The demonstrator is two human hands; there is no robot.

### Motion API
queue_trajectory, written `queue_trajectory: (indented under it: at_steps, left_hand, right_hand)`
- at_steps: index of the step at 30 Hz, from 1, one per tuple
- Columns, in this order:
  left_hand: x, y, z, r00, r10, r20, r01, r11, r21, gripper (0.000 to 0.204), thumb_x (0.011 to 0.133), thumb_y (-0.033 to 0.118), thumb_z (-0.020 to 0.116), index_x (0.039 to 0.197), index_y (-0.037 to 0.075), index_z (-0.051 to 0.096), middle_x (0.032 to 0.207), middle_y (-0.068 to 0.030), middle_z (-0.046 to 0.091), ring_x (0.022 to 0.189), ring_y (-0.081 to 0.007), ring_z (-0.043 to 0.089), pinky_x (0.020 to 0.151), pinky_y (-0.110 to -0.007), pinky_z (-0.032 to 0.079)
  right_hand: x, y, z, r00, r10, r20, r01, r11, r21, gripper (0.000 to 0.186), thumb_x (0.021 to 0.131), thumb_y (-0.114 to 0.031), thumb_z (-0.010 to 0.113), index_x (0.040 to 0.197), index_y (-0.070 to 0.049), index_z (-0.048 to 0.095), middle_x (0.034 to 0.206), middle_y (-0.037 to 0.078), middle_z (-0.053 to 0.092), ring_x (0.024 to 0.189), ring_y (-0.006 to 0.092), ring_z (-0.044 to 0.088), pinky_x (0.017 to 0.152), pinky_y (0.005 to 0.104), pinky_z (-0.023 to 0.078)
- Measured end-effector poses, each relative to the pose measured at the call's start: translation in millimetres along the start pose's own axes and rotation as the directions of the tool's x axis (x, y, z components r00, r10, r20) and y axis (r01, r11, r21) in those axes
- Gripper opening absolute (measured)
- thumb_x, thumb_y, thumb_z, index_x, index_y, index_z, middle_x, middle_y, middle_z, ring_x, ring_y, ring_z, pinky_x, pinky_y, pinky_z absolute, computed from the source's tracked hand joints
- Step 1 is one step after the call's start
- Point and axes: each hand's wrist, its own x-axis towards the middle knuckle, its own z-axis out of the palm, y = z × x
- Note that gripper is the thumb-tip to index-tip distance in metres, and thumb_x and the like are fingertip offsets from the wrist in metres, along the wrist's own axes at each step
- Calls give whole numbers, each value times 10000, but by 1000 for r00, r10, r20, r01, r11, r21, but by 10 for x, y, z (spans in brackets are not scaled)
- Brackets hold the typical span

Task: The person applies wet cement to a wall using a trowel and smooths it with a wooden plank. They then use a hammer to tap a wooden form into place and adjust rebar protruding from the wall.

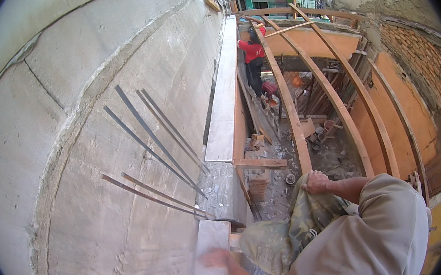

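Note:
My left hand (217, 257) lies on a pale grey block (208, 238) on top of the wall, its slightly blurred fingers stretched flat across the surface. Over my bent knee, my right hand (317, 182) curls its fingers round the camouflage trouser leg (299, 220). Just ahead of the left hand is a rough concrete column top (220, 191), strewn with crumbs. Several steel reinforcing bars (144, 129) stick up from it, leaning left. Beyond, a long row of pale blocks (224, 99) runs away along the wall top.
A tall grey wall (100, 166) rises close on my left. Curved wooden beams (325, 81) span the drop to the right. Down below lie rubble, a brick stack (259, 187) and buckets (320, 136). A person in a red top (252, 51) stands farther off beside the wall.

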Motion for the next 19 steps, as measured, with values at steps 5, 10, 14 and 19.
queue_trajectory:
  at_steps: [5,10,14,19]
  left_hand:
    - [-22,78,-226,992,21,123,-20,1000,-3,632,989,508,420,1378,10,434,1475,-186,399,1364,-357,374,1143,-533,254]
    - [77,-70,-530,933,87,350,-51,993,-110,841,902,623,519,1429,-13,362,1569,-204,266,1445,-344,267,1156,-553,215]
    - [140,-137,-805,785,200,587,-140,979,-147,1163,773,746,592,1523,-37,173,1629,-213,91,1509,-342,106,1190,-552,134]
    - [328,-176,-976,607,257,752,-236,962,-137,1277,750,793,581,1548,-44,38,1645,-192,-42,1525,-344,-14,1196,-591,58]
  right_hand:
    - [37,244,70,1000,0,3,0,999,38,805,912,-589,515,1274,128,473,1287,311,538,1232,432,524,1034,471,431]
    - [-94,280,-7,999,-46,6,45,992,118,824,910,-604,524,1271,135,476,1279,324,538,1219,446,532,1026,484,437]
    - [-88,451,17,998,-68,-1,68,983,172,810,906,-608,531,1262,119,503,1270,336,542,1223,459,524,1032,499,427]
    - [-60,616,44,996,-91,-2,89,972,218,852,896,-643,528,1294,109,489,1318,324,523,1248,465,501,1057,486,408]
